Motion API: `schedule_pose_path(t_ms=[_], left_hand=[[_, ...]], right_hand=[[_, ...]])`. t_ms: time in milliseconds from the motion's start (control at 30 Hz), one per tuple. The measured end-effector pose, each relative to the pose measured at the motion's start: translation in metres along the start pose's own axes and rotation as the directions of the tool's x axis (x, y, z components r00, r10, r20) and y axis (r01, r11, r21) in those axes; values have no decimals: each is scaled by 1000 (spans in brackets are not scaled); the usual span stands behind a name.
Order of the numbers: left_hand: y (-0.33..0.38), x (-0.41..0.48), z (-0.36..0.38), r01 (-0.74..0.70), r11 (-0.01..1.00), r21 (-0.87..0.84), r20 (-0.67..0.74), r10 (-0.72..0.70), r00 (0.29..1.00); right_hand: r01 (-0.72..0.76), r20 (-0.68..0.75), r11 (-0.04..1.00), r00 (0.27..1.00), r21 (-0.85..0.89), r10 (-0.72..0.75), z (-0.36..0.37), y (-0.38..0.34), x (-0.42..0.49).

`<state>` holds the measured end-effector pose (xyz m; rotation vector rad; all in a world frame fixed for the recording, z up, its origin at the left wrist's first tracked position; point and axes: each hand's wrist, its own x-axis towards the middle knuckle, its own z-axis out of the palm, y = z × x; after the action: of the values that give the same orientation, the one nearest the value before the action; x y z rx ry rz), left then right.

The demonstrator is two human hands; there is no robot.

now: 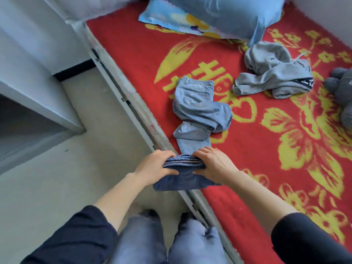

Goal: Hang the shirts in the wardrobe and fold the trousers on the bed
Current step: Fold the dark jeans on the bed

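While the left hand (154, 166) and the right hand (213, 164) face each other at the bed's near edge, they grip a folded pair of dark blue trousers (182, 175) between them. The fingers of each hand curl over the top fold and the thumbs press the near side. The bundle sits half on the bed (266, 149), which has a red and yellow cover, and half over its edge. Just beyond the fingertips, touching the bundle's far side, a pair of light blue jeans (198, 111) lies crumpled and twisted on the cover. Farther out and to the right of the right hand lies a rumpled grey garment (274, 75) with a drawstring; whether it is a top or trousers I cannot tell. Beyond it rests a blue pillow (219, 14), and a grey plush toy (341, 92) sits far right.
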<state>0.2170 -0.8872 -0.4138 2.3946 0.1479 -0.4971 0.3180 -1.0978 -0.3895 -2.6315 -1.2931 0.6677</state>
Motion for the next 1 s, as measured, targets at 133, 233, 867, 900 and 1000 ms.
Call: schedule_pose_path(t_ms=[133, 233, 867, 900, 1000], left_hand=[[-78, -65, -58, 118, 989, -93, -112, -128, 985], [-138, -120, -97, 223, 967, -120, -226, -245, 943], [-507, -327, -294, 594, 799, -92, -474, -560, 680], [-525, -335, -302, 606, 789, -96, -471, -573, 671], [-571, -365, -323, 651, 746, -140, -476, -627, 617]], right_hand=[[118, 12, 993, 993, -3, -118, -2, -104, 73], [238, 27, 970, 971, -41, -237, -1, -186, 128], [647, 190, 758, 757, -85, -625, 45, -610, 450], [654, 196, 752, 751, -89, -630, 48, -631, 465], [684, 221, 724, 723, -88, -655, 54, -694, 497]])
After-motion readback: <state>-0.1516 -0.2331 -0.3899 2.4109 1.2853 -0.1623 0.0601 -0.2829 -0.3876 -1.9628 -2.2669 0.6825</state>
